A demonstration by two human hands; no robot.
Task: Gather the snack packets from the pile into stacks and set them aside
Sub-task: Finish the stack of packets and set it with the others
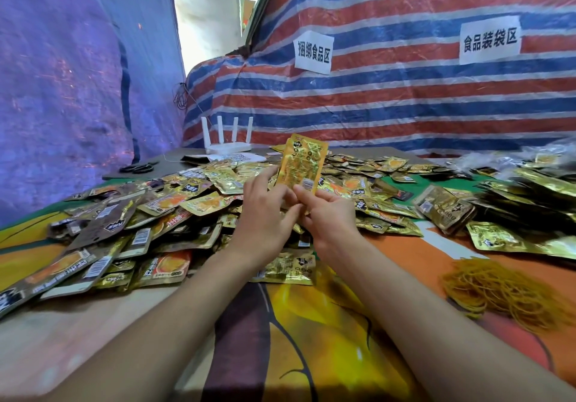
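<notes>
Both hands meet over the middle of the desk (pixel 311 333), which is covered by a bright orange-and-yellow printed cloth. Between them stands a gold-and-orange foil snack packet (pixel 301 164), held upright above the pile. Whether more packets sit behind it cannot be told. The left hand (pixel 265 214) has its fingers (pixel 265 177) curled against the packet's lower left edge, and the right hand (pixel 330 214) pinches the bottom edge with its thumb on the front face.

The loose pile of gold foil snack packets (pixel 174 202) spreads across the desk behind and to the left of the hands. A squared-up stack of gold packets (pixel 445 206) lies to the right, near a heap of yellow rubber bands (pixel 498 289).

At the far edge are a white four-antenna router (pixel 229 146) and black-handled scissors (pixel 137 168) – both in front of a red, white and blue striped tarp (pixel 405 96).
</notes>
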